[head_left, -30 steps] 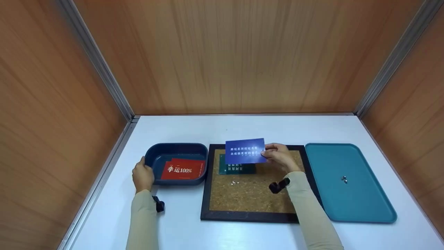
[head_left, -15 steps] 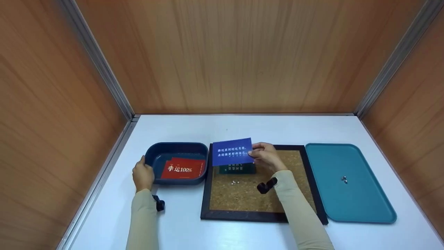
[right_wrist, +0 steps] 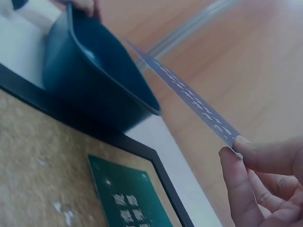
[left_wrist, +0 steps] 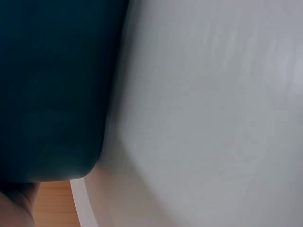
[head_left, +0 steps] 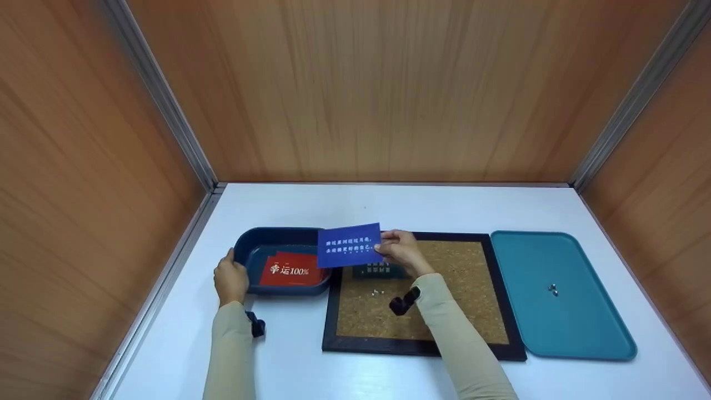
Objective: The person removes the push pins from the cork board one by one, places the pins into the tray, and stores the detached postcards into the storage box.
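Note:
My right hand (head_left: 404,251) pinches a blue card (head_left: 350,245) with white writing by its right edge, between thumb and fingers. The card is held in the air, over the left frame of the corkboard (head_left: 422,316) and the right rim of a dark blue bin (head_left: 278,291). My left hand (head_left: 230,279) grips the bin's left side; in the right wrist view its fingers (right_wrist: 85,5) lie over the rim. Red cards (head_left: 291,270) with white characters lie inside the bin. A green card (right_wrist: 130,194) lies on the corkboard, partly hidden in the head view.
Several small shiny pins (head_left: 377,293) lie on the cork below the green card. To the right, a teal tray (head_left: 561,328) holds a few small metal pieces (head_left: 553,289). Wood-grain panels (head_left: 389,94) enclose the white table (head_left: 289,355) at the back and sides.
My right hand has moved left with the blue card, from above the corkboard to the bin's right rim. My left hand has stayed at the bin.

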